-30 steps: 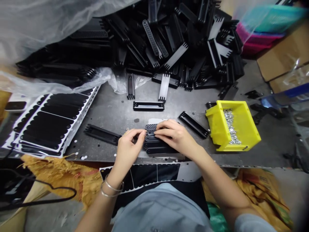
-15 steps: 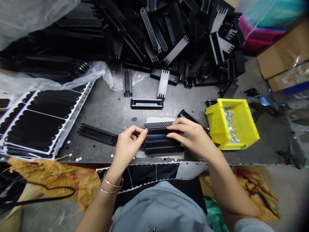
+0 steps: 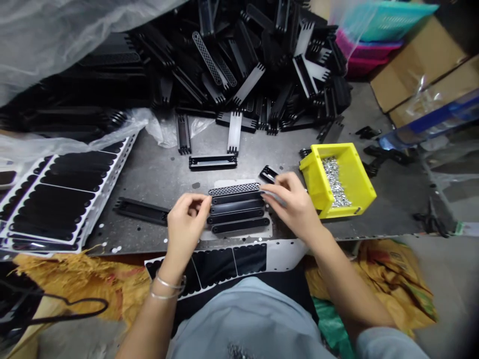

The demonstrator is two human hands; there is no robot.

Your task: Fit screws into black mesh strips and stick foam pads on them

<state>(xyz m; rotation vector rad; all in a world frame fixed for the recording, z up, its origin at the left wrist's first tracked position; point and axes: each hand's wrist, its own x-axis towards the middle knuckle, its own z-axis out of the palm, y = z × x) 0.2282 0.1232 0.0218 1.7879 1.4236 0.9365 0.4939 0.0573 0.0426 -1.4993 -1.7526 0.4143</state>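
Right hand [image 3: 290, 207] has lifted off the row since the earlier frame, now near the yellow plastic bin [image 3: 339, 197], fingers pinched on a thin pale piece, too small to identify. Pile of black ribbed bars [image 3: 243, 65] sits behind on the steel worktable [image 3: 149, 174]. Four black bars [image 3: 235, 212] and one mesh-faced bar [image 3: 234, 189] lie side by side between the hands. Left hand [image 3: 185, 224] curled, fingertips just beside their left ends; whether it holds anything, cannot tell. Small silver fasteners [image 3: 335, 182] in bin.
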